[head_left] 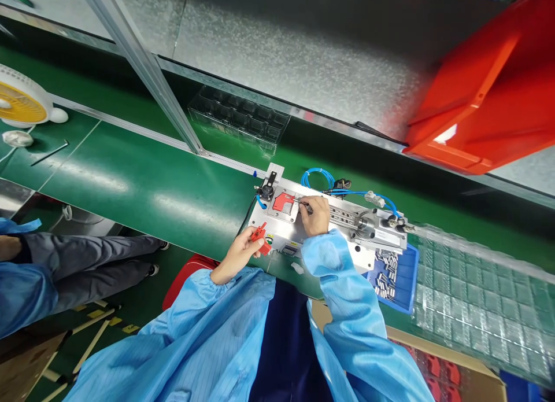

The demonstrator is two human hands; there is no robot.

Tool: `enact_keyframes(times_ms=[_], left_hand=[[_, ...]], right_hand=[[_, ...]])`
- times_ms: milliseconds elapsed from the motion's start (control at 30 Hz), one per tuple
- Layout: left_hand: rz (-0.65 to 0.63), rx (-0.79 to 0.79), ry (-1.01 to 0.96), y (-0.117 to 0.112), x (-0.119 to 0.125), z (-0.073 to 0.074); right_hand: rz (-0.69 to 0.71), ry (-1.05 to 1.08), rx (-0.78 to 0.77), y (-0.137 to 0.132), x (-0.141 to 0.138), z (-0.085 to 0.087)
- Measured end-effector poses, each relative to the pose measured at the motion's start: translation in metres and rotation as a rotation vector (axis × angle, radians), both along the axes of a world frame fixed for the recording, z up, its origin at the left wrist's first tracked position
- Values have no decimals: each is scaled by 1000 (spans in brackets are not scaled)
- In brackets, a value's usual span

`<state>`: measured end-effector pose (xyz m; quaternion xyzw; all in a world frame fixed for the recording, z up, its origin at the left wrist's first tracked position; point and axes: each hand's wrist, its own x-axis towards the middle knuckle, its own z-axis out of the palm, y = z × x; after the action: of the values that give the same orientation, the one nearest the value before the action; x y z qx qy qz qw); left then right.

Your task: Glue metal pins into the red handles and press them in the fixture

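Note:
My left hand is closed around a red plastic part, just in front of a metal fixture. Another red plastic part lies in the square nest plate at the fixture's left end. Right beside that nest is my right hand, its fingers curled together at the rail end. A small dark and metallic piece shows at those fingertips, but I cannot tell what it is. A black clamp stands at the nest's upper left. On the fixture's right end sits a pneumatic cylinder.
A blue bin holds several small metal cylinders. Clear plastic trays lie at the right, and a clear tray sits behind. Blue air hose coils behind the fixture. A fan and another person's legs are at left.

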<state>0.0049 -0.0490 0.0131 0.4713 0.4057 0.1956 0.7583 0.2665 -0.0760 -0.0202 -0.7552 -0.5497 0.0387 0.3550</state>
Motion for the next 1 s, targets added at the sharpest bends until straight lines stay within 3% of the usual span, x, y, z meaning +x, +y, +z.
enact_keyframes(times_ms=[1000], left_hand=[[-23, -23, 12, 0, 10, -13]], right_hand=[[-10, 3, -2, 1, 3, -3]])
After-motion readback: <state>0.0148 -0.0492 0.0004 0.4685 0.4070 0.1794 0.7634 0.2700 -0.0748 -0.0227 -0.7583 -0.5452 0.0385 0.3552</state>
